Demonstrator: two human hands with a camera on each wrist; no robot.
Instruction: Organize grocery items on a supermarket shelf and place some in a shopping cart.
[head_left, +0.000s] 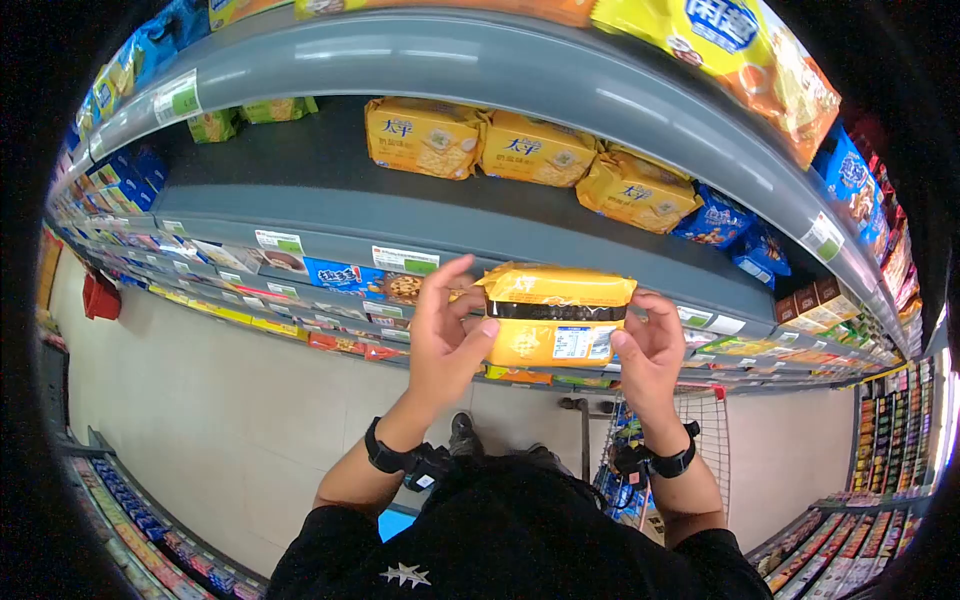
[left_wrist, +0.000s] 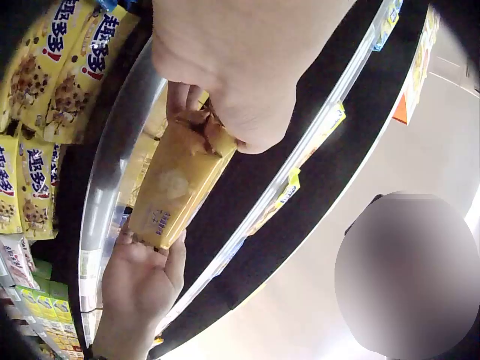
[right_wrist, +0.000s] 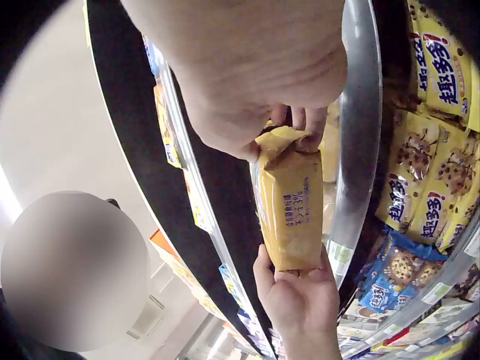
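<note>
A yellow packet [head_left: 558,318] with a dark band and a white label is held up between two hands in front of a shelf. The left hand [head_left: 446,335] pinches its left end, thumb on the near face. At the right end the right hand [head_left: 652,345] grips it, thumb beside the label. The left wrist view shows the packet [left_wrist: 180,184] from its side, its crimped end by the left hand [left_wrist: 232,82] and the right hand [left_wrist: 142,281] at the far end. In the right wrist view, printing shows on the packet's [right_wrist: 291,202] side, below the right hand [right_wrist: 262,82].
Behind the hands, a grey shelf [head_left: 330,215] holds several yellow packets [head_left: 425,138] and blue packets [head_left: 712,215]. Yellow bags [head_left: 690,30] overhang the upper shelf. A wire shopping cart [head_left: 712,430] stands at the right by the person. A red box [head_left: 101,296] is on the floor at left.
</note>
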